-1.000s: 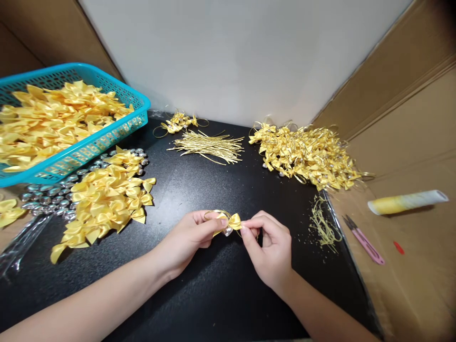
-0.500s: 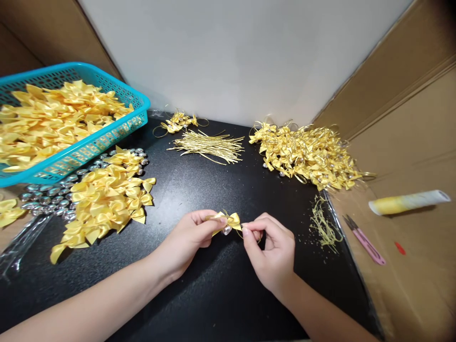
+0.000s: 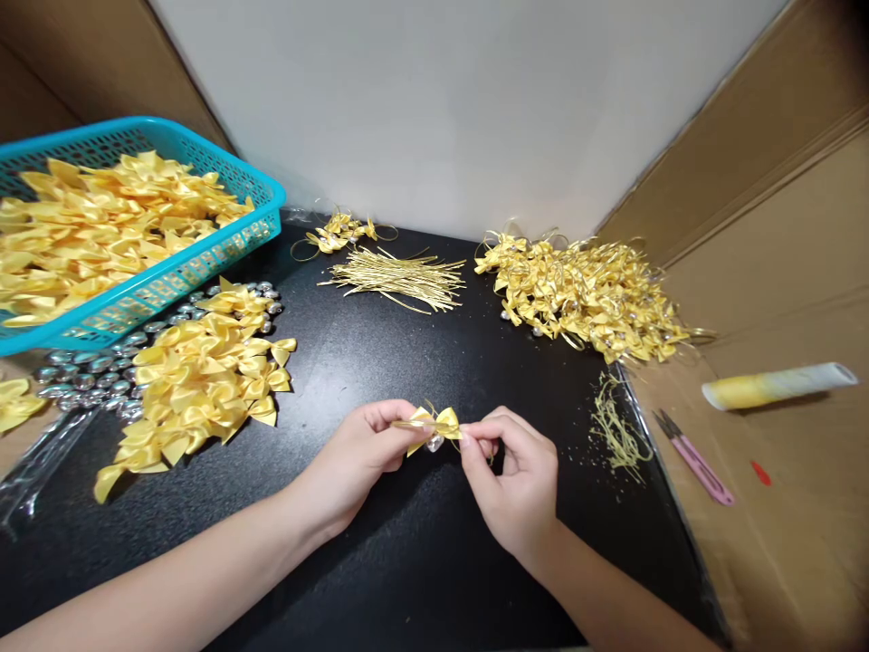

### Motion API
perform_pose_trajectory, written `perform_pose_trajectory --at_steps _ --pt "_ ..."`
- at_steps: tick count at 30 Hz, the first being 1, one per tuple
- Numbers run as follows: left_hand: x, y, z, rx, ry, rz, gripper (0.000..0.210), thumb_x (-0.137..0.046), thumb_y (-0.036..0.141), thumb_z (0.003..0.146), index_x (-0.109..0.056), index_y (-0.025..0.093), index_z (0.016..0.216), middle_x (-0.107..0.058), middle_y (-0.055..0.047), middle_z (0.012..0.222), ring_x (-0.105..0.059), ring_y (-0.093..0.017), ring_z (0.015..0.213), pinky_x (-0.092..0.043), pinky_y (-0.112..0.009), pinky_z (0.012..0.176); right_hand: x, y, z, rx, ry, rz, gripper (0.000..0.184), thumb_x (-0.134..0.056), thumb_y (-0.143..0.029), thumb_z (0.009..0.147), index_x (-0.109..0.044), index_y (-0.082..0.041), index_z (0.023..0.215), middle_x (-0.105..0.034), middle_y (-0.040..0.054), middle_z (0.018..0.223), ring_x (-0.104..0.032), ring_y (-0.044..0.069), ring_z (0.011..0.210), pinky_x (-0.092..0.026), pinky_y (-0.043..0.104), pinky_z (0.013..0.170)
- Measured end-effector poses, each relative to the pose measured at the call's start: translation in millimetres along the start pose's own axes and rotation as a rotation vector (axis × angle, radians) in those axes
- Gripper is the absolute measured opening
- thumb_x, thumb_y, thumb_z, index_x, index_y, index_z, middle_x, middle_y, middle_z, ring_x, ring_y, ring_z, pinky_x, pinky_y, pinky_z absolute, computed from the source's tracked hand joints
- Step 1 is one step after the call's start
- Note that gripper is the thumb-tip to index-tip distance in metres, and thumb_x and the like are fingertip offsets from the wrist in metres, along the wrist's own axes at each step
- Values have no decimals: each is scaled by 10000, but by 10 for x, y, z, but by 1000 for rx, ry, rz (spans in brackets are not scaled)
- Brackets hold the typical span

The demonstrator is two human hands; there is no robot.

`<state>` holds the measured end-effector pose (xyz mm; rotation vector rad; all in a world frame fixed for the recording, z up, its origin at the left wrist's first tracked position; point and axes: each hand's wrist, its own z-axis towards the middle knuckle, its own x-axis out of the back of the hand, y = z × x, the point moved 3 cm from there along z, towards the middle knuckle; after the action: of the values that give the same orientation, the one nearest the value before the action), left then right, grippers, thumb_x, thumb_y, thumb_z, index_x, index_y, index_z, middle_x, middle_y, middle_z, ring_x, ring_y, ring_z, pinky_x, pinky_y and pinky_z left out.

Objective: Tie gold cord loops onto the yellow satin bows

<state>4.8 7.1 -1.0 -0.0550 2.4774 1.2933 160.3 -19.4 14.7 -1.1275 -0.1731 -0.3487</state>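
Note:
Between my two hands, over the black tabletop, is a yellow satin ribbon bow point(image 3: 448, 420). A shiny silver bead point(image 3: 434, 443) hangs at its lower middle. A thin gold cord runs across the bow's front. My left hand point(image 3: 363, 448) is closed in a pinch at the bow's left side, thumb on top. At the right edge of the bow, my right hand point(image 3: 516, 471) pinches the gold cord between thumb and forefinger, its other fingers curled. The fingertips partly hide the cord's ends.
Left: a blue basket point(image 3: 272, 195) of bows, loose bows point(image 3: 204, 371) and silver beads point(image 3: 95, 376). Behind: gold cord strips point(image 3: 400, 279). Right: beaded bows with loops point(image 3: 584, 294), cord scraps point(image 3: 617, 430), pink thread snips point(image 3: 699, 466), a yellow-white roll point(image 3: 780, 385). Cardboard stands both sides.
My left fingers have drawn back slightly left from the bow's middle, uncovering more of it and the cord across it. The right hand has shifted slightly left.

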Motion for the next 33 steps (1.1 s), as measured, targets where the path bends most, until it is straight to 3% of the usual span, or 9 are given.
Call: perform_pose_trajectory --at_steps 17,33 --pt "14 -19 -14 -117 8 9 262 -781 350 676 -622 159 593 -507 59 536 -298 -62 505 -227 -196 489 3 39 -52 -75 15 75 135 -592 -68 809 -629 -173 732 -492 -26 612 -461 100 556 -396 233 523" --pt "27 -32 -4 -71 18 -15 246 -789 318 646 -616 151 594 -521 46 554 -289 -62 509 -193 -187 467 -12 25 -21 -94 -9 98 136 -581 -82 813 -614 -177 722 -492 -23 616 -470 107 568 -398 238 528"
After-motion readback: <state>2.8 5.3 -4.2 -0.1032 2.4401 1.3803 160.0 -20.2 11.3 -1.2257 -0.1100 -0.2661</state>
